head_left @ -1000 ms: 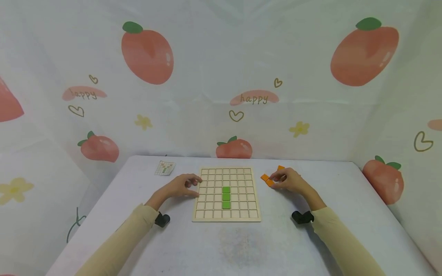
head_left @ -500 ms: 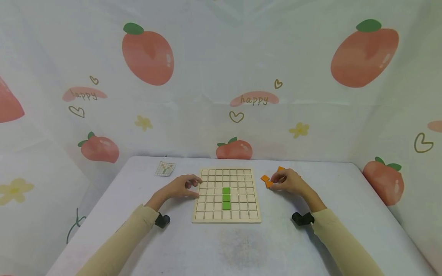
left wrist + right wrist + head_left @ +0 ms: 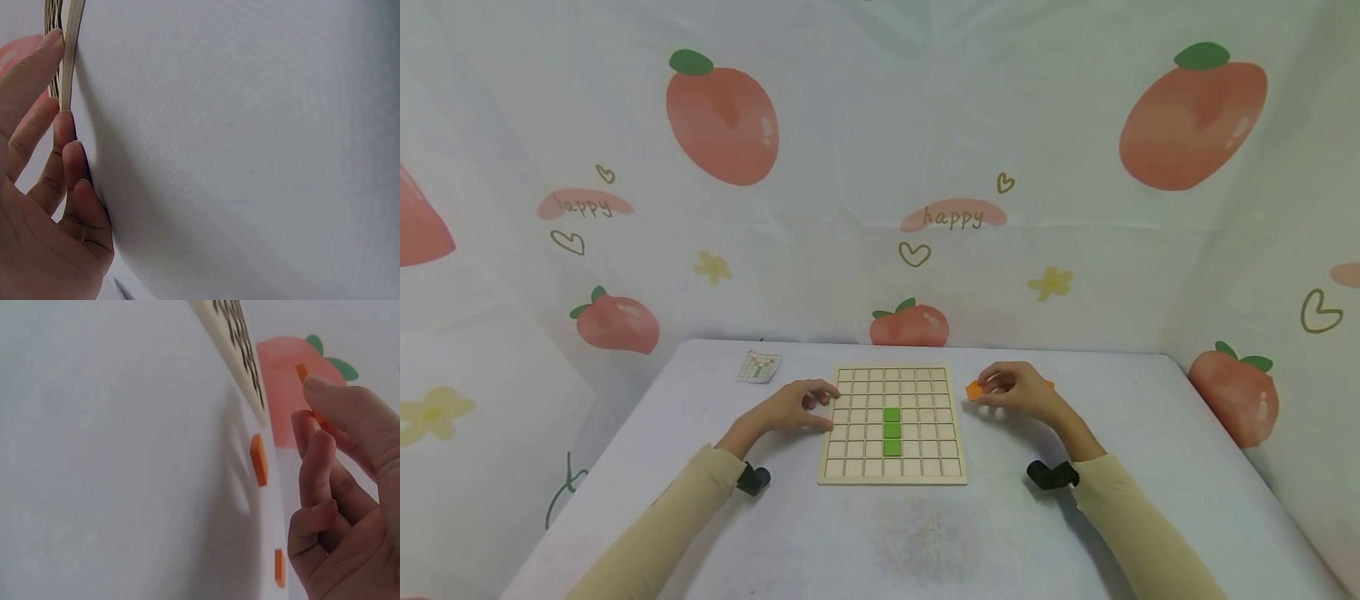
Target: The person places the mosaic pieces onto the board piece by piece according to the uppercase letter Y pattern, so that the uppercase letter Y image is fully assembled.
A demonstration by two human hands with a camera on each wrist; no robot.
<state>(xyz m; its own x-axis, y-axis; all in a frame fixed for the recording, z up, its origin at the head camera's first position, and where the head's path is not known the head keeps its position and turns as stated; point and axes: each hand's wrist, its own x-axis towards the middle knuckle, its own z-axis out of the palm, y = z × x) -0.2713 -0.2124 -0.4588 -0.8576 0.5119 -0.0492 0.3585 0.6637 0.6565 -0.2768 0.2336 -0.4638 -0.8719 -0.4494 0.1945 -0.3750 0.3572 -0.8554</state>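
A square wooden grid board [image 3: 857, 478] lies on the table with a column of green tiles [image 3: 892, 431] in its cells. At its left edge my left hand [image 3: 790, 406] rests with thumb and fingers spread apart, the tips touching the side [image 3: 70, 62]. To the right of the board, my right hand [image 3: 1026, 392] pinches an orange tile [image 3: 302, 372] between thumb and fingers, raised off the table. Below it in the right wrist view, one orange tile [image 3: 259, 460] lies near the board's corner and another orange tile [image 3: 279, 567] lies farther back. Part of the orange pieces is hidden by the hand in the head view.
A small paper card [image 3: 759, 367] printed with a coloured grid lies at the back left of the white table [image 3: 917, 542]. Behind the table hangs a fruit-patterned cloth [image 3: 842, 150]. Black wrist cameras [image 3: 1052, 475] sit on both wrists.
My right hand has lifted an orange tile and shifted slightly left toward the board, now covering more of the loose tiles. The left hand and the green tiles have stayed put.
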